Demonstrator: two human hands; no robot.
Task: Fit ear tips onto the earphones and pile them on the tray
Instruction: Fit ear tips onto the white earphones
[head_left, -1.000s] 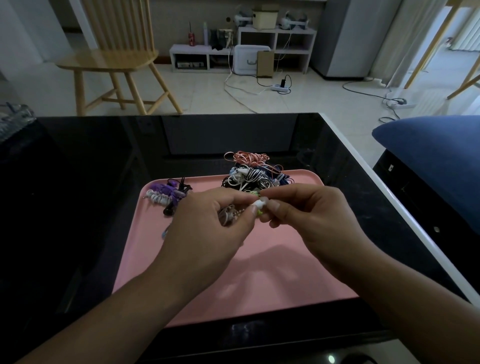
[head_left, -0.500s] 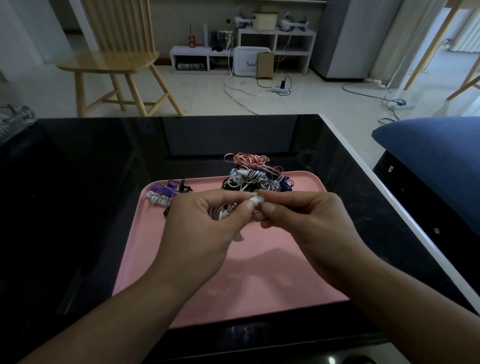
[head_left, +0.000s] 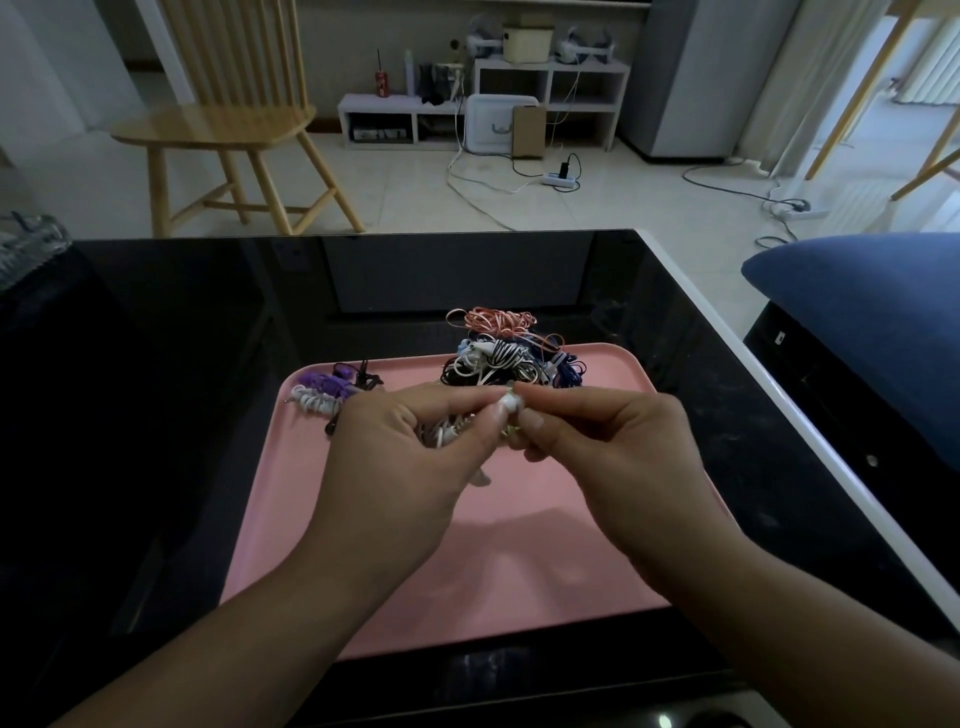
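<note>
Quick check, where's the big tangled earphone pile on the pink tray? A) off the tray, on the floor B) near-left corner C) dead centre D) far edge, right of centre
D: the earphone pile sits at the far rim of the pink tray, right of centre, beyond both hands.

Left hand (head_left: 400, 457): bare, no glove, no ring that I can see.
Right hand (head_left: 608, 457): bare as well, no glove, no ring showing.
Fingernails: short and plain, pale at the tips where they catch the light.
Left forearm (head_left: 249, 629): bare down to the bottom edge of the view, no sleeve, no watch or band.
Right forearm (head_left: 800, 613): likewise bare, no sleeve, wrist without a strap or bracelet.
</note>
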